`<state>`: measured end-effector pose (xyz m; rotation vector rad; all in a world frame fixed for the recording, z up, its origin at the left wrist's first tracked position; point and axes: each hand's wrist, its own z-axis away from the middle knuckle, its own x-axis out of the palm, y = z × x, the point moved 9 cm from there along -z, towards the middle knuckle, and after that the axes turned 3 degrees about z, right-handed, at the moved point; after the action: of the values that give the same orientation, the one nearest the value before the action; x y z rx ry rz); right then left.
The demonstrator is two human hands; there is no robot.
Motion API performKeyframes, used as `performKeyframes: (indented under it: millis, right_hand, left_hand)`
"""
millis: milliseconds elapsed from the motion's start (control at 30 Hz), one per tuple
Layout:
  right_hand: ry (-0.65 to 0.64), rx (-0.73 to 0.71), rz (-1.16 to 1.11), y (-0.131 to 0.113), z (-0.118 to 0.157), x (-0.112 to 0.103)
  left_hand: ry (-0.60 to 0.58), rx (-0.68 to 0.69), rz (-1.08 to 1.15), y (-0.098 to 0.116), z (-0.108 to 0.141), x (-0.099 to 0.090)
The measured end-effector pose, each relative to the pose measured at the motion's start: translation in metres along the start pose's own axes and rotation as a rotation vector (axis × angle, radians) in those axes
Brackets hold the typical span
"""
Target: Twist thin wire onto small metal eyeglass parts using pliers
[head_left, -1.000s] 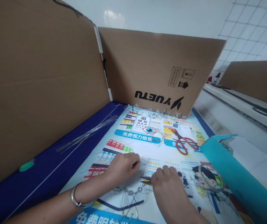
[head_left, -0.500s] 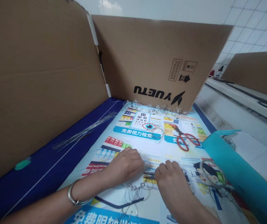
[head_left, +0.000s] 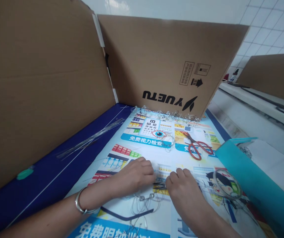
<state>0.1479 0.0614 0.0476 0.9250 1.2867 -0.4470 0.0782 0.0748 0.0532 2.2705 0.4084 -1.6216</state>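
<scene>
My left hand point(head_left: 134, 175) lies curled on the printed poster mat point(head_left: 168, 155), a silver bangle point(head_left: 81, 202) on its wrist. Its fingertips reach the tip of small black-handled pliers point(head_left: 159, 185). Anything they pinch is too thin to tell. My right hand point(head_left: 185, 190) closes over the pliers' handles, with the jaws showing between my hands. Loose thin wire loops with small beads point(head_left: 143, 203) lie on the mat below my hands. Red-handled scissors point(head_left: 197, 148) rest on the mat beyond my right hand.
Upright cardboard sheets point(head_left: 164, 62) stand behind and left of the mat. Tangled clear wire pieces point(head_left: 164, 115) line their base. A wire bundle point(head_left: 92, 138) lies on blue cloth at left. A teal folder point(head_left: 253, 172) and wire ring point(head_left: 227, 183) sit at right.
My hands have drawn closer together around the pliers, with my left hand moving up and right. The whole scene sits slightly higher in the view.
</scene>
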Motion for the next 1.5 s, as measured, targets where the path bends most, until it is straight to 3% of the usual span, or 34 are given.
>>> performKeyframes:
  millis: [167,367,733,1233,1500]
  right_hand:
    - [0.042,-0.078,-0.008,-0.003,0.001,-0.005]
    - [0.041,-0.059,-0.014,0.001,0.002,-0.006]
    - [0.045,-0.038,0.028,0.010,-0.001,-0.002]
    - [0.033,-0.032,0.011,0.006,-0.003,0.003]
    - [0.020,-0.029,0.007,0.004,-0.003,0.005]
  left_hand:
    - [-0.048,0.035,0.015,0.004,0.000,-0.004]
    - [-0.011,0.009,0.143,-0.003,0.001,-0.010]
    - [-0.063,-0.168,0.514,-0.021,0.009,-0.002]
    - [-0.027,-0.155,0.579,-0.023,0.017,0.004]
    - [-0.051,-0.120,0.430,-0.017,0.012,0.002]
